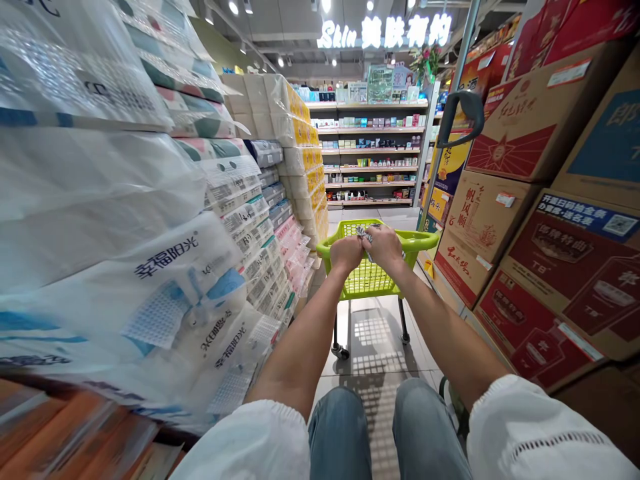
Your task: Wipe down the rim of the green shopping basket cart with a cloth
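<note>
A yellow-green shopping cart [370, 287] stands on the floor in front of my knees, its basket a mesh and its dark legs on casters. Above the basket, my left hand [347, 255] and my right hand [384, 245] meet, fingers curled. Between them shows a small crumpled black-and-white patterned item [367, 235], partly hidden by the fingers; both hands close on it. The inside of the basket is largely hidden behind my hands.
Stacked white tissue packs [150, 267] rise close on the left. Cardboard cartons [493, 207] are piled along the right beside a metal pole with a grey handle [463, 110]. Shelves of small boxed goods [373, 148] stand ahead, past the tiled floor [373, 333].
</note>
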Action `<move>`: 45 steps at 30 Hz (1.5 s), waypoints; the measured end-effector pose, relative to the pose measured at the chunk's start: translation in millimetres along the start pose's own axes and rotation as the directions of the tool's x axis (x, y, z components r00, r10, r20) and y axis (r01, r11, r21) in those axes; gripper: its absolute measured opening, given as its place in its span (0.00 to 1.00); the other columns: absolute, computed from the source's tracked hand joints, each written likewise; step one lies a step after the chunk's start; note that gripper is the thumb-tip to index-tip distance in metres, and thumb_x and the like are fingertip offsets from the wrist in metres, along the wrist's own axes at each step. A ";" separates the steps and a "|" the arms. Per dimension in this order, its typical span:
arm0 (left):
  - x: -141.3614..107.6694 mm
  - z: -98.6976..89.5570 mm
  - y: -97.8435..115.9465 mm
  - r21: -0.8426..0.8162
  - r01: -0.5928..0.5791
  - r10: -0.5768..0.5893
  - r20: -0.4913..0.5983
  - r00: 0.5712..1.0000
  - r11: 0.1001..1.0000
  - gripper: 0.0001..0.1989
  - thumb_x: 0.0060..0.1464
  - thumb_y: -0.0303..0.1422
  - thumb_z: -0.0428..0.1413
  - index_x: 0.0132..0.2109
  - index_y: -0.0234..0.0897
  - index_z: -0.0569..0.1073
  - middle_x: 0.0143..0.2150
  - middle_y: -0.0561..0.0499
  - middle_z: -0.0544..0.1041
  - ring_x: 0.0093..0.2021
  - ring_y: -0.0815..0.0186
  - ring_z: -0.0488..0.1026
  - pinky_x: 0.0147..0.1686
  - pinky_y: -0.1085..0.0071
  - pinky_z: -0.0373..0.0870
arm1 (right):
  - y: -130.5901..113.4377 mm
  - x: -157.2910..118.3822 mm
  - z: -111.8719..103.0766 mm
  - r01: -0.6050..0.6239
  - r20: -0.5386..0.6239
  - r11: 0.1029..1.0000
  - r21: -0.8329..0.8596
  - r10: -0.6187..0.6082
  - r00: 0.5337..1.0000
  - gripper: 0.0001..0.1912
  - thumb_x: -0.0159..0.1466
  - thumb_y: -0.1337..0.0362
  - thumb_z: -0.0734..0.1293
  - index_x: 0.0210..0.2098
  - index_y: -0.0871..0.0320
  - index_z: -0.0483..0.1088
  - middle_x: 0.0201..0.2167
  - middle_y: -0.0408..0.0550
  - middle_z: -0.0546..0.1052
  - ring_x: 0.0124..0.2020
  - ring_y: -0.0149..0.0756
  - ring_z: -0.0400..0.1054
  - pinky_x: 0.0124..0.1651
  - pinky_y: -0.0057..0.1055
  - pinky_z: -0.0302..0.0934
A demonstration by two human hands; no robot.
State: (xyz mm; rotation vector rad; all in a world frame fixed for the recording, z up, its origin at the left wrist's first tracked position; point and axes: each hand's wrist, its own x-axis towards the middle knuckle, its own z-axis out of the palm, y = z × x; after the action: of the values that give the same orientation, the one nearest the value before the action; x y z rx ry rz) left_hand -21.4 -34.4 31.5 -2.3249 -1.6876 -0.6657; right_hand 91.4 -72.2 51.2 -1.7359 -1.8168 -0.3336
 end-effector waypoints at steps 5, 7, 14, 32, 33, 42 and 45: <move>-1.7 0.2 -7.6 0.001 -0.022 0.022 -0.011 1.000 1.000 0.29 0.65 0.40 0.31 0.38 0.33 0.75 0.38 0.42 0.77 0.35 0.61 0.73 0.34 0.68 0.64 | 34.4 -2.5 -12.5 -0.117 0.046 0.993 -0.009 0.117 0.992 0.19 0.67 0.54 0.58 0.50 0.54 0.72 0.42 0.54 0.73 0.42 0.39 0.64 0.42 0.32 0.58; -1.2 1.9 -6.5 -0.019 -0.011 0.011 -0.003 1.000 1.000 0.31 0.65 0.40 0.30 0.37 0.33 0.75 0.37 0.43 0.76 0.34 0.62 0.72 0.33 0.68 0.64 | 48.6 -3.2 -15.8 -0.180 0.010 0.983 -0.026 0.181 0.984 0.20 0.67 0.55 0.57 0.52 0.56 0.71 0.42 0.55 0.73 0.42 0.39 0.64 0.41 0.32 0.58; 0.7 4.8 4.6 -0.023 0.023 -0.023 -0.020 1.000 0.999 0.26 0.64 0.39 0.35 0.37 0.33 0.75 0.38 0.43 0.77 0.36 0.61 0.73 0.33 0.68 0.63 | 8.4 -7.1 -4.7 -0.124 0.016 0.990 -0.070 0.126 0.992 0.20 0.67 0.53 0.57 0.49 0.53 0.72 0.44 0.55 0.72 0.46 0.42 0.62 0.44 0.34 0.58; 0.8 -5.1 -22.7 0.080 0.011 -0.010 -0.014 1.000 0.997 0.27 0.64 0.39 0.34 0.34 0.34 0.75 0.36 0.45 0.78 0.35 0.61 0.74 0.34 0.68 0.65 | 54.6 -9.1 -13.8 -0.221 0.022 0.975 0.009 0.221 0.975 0.23 0.66 0.53 0.56 0.53 0.56 0.70 0.42 0.54 0.72 0.44 0.41 0.63 0.43 0.32 0.54; 2.1 -7.3 -19.4 0.083 0.016 -0.015 -0.007 1.000 0.996 0.26 0.63 0.39 0.35 0.35 0.34 0.75 0.37 0.44 0.78 0.35 0.61 0.74 0.34 0.67 0.65 | 51.7 -9.1 -12.8 -0.225 0.013 0.974 0.000 0.225 0.974 0.22 0.65 0.52 0.56 0.52 0.54 0.71 0.42 0.54 0.72 0.44 0.41 0.63 0.43 0.32 0.55; 18.9 -3.1 39.3 -0.027 -0.068 0.067 -0.006 0.998 0.997 0.26 0.65 0.40 0.33 0.40 0.37 0.74 0.41 0.45 0.78 0.40 0.61 0.74 0.39 0.67 0.67 | 34.3 -14.5 -4.6 -0.153 -0.002 0.988 -0.017 0.153 0.988 0.21 0.67 0.52 0.54 0.50 0.47 0.72 0.42 0.51 0.71 0.45 0.40 0.62 0.46 0.33 0.56; 14.9 0.4 34.5 0.010 -0.127 0.127 -0.028 0.992 0.992 0.27 0.65 0.41 0.33 0.38 0.37 0.74 0.40 0.46 0.78 0.39 0.61 0.74 0.39 0.66 0.68 | 45.8 -15.9 -6.1 -0.127 0.000 0.991 -0.050 0.128 0.992 0.20 0.66 0.52 0.55 0.50 0.47 0.72 0.44 0.51 0.70 0.46 0.41 0.62 0.45 0.32 0.56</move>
State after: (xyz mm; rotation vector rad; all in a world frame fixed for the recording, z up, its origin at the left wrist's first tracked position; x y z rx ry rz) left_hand 14.7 -33.1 41.7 -2.3816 -1.5124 -0.6624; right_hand 136.8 -83.4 36.9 -1.8773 -1.7030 -0.3261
